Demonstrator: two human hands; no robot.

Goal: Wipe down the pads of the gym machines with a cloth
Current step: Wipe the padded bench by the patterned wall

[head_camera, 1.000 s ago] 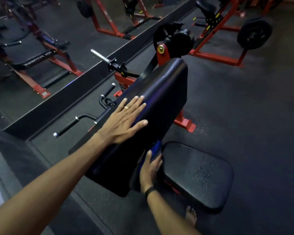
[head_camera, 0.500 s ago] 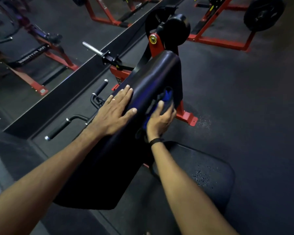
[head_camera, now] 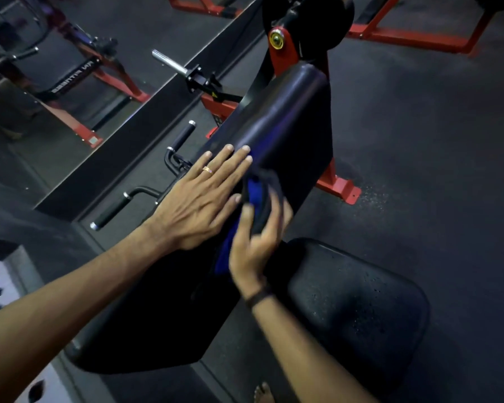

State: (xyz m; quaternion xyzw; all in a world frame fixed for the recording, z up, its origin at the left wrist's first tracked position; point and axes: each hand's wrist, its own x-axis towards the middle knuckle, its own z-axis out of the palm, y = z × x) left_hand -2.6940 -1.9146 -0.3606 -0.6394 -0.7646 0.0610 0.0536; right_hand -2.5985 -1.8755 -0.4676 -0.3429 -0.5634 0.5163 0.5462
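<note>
Cloth point(head_camera: 252, 196) lower on pad point(head_camera: 285, 126) now

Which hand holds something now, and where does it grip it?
The right hand grips the blue cloth around its bunched middle. The left hand lies flat on the pad, holding nothing.

- Setting: gym floor.
- Red steel machine frames point(head_camera: 410, 39) stand on dark speckled rubber flooring point(head_camera: 419, 141).
- Black padded arm rest point(head_camera: 285, 123) and seat pad point(head_camera: 358, 303) on nearest machine.
- Chrome plate-loading peg point(head_camera: 169, 61), foam-grip handles point(head_camera: 112, 212).
- Wall mirror point(head_camera: 70, 68) reflects more equipment.
</note>
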